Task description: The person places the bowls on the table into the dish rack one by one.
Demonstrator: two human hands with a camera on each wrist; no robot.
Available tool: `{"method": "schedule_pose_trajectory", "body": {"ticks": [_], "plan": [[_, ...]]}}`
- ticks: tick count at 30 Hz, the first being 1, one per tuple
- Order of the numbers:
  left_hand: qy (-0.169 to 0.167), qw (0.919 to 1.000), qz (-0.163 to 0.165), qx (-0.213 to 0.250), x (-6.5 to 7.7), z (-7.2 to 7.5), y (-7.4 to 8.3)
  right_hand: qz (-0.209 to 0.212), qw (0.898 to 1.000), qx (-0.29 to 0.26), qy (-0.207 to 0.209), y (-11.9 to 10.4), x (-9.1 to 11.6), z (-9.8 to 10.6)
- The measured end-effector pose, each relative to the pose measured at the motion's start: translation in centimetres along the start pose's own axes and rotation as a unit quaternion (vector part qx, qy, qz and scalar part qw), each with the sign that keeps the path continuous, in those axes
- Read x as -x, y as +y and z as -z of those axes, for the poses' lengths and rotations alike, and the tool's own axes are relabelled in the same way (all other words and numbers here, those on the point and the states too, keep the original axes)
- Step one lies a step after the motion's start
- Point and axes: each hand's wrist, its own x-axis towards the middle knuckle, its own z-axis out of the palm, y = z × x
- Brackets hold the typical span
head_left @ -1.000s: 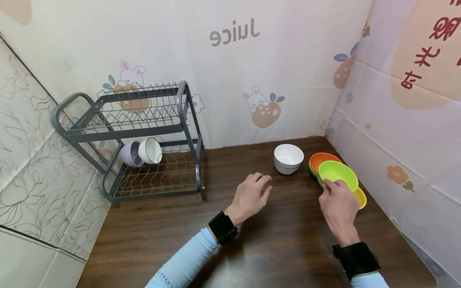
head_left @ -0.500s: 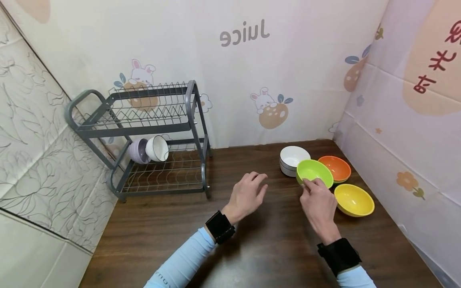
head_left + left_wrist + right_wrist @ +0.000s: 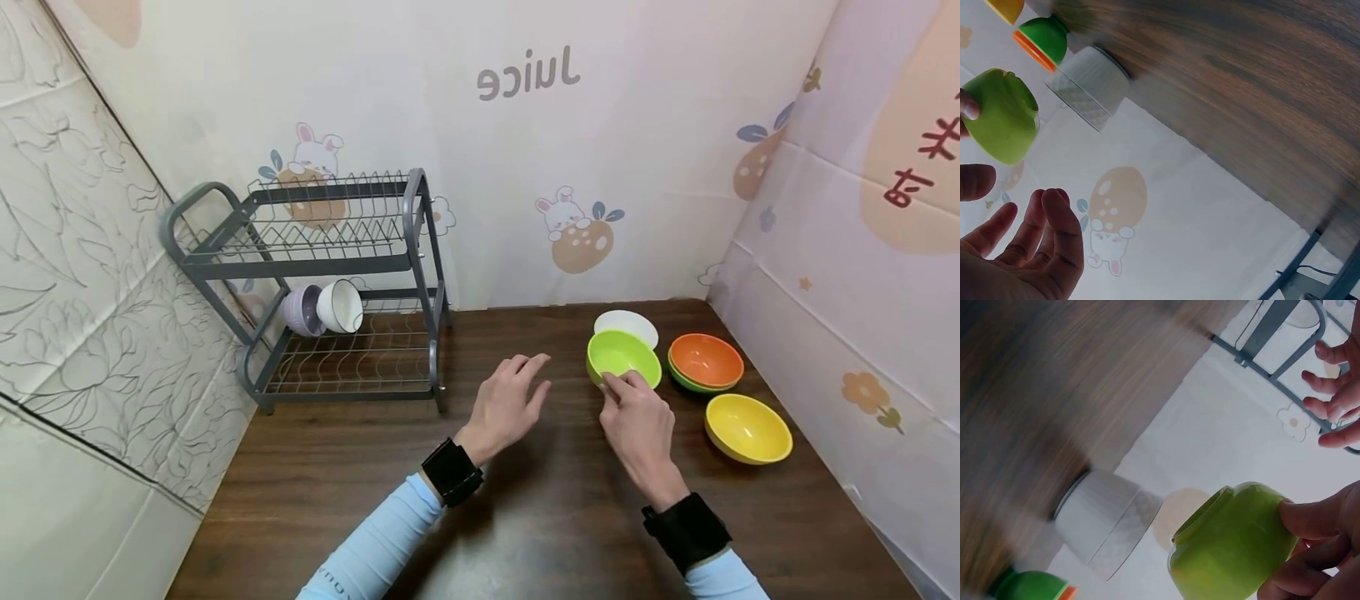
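My right hand (image 3: pixel 640 429) pinches the near rim of a lime green bowl (image 3: pixel 622 357) and holds it up off the table; the right wrist view shows the thumb against the bowl's side (image 3: pixel 1235 544). Behind it stand white bowls (image 3: pixel 627 323), partly hidden by the green one. My left hand (image 3: pixel 504 404) hovers over the table to the left of the green bowl, fingers relaxed and apart, holding nothing. An orange bowl (image 3: pixel 707 360) is nested in a green bowl (image 3: pixel 693 386) on the right. Nearer to me sits a yellow bowl (image 3: pixel 748 429).
A grey two-tier dish rack (image 3: pixel 322 267) stands on the left of the wooden table (image 3: pixel 555 517). On its lower tier a purple bowl (image 3: pixel 302 311) and a white bowl (image 3: pixel 341 306) lean on their sides. Printed wall sheets (image 3: pixel 510 167) close off the back and right.
My right hand has carried the lime green bowl leftward, off the yellow and orange bowls to in front of the white ones. The left hand has barely moved; the head view has shifted slightly.
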Motion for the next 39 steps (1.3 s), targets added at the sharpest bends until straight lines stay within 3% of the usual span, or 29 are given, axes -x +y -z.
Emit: {"method": "schedule_pose_trajectory", "body": {"ticks": [7,14,24,39], "plan": [[0.008,0.9999,0.006,0.001,0.0,0.3,-0.5,0.033,0.999,-0.015,-0.003,-1.6,0.0,-0.5],[0.003,0.9988,0.009,0.047,0.1,0.4,-1.2,0.071,0.996,-0.049,-0.014,-3.2,-0.1,-1.3],[0.014,0.9945,-0.021,0.101,0.6,1.0,-2.8,0.14,0.986,-0.088,0.015,-4.7,0.2,-2.4],[0.022,0.9878,-0.018,0.153,1.0,0.9,-4.2,0.158,0.978,-0.135,0.023,-5.9,0.8,-3.7]]}}
